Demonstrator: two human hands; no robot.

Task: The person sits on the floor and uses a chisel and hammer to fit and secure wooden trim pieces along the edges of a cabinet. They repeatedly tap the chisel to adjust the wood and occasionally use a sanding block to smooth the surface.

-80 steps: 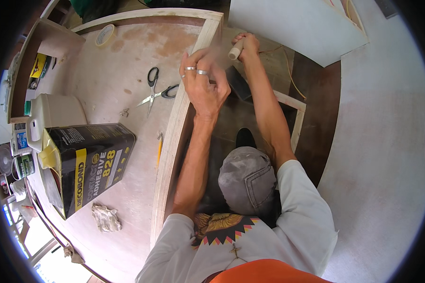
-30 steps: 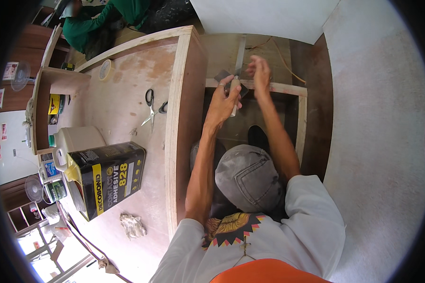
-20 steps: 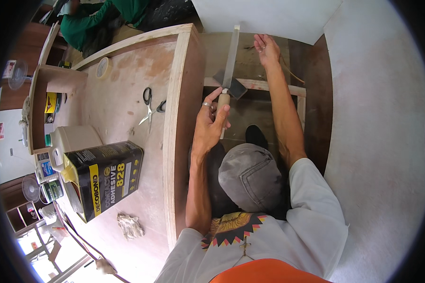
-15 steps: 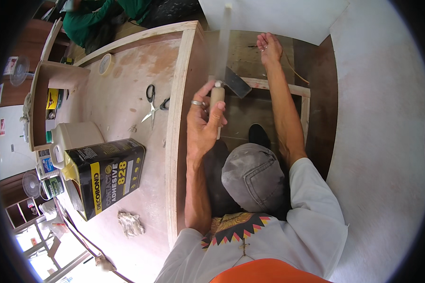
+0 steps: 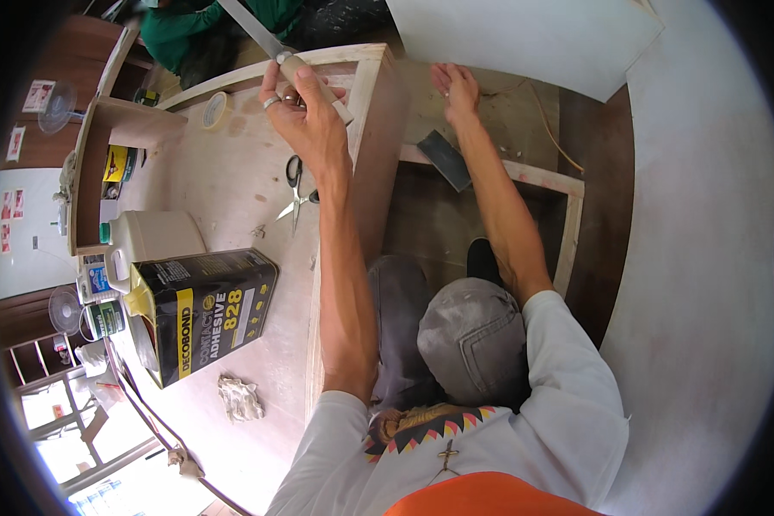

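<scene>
My left hand (image 5: 311, 116) is closed around the wooden handle of what looks like a flat file (image 5: 256, 30), its long grey blade slanting up to the far left. It is raised over the far part of the wooden panel (image 5: 241, 185) at my left. My right hand (image 5: 456, 90) reaches forward near the lower edge of a white panel (image 5: 507, 43); its fingers are loosely extended, and I see nothing in them. A dark rectangular piece (image 5: 444, 160) rests across a low wooden frame (image 5: 533, 176), beside my right forearm.
On the left panel lie black-handled scissors (image 5: 294, 189), a tape roll (image 5: 217, 111), a crumpled rag (image 5: 241, 397), a black-and-yellow adhesive tin (image 5: 211, 314) and a whitish jug (image 5: 155, 236). A large pale panel (image 5: 705, 258) stands at my right. A person in green (image 5: 176, 34) sits beyond.
My left hand has swung the file forward and to the left, from over the frame opening to over the left panel. My right hand has shifted slightly left. The view has moved a little.
</scene>
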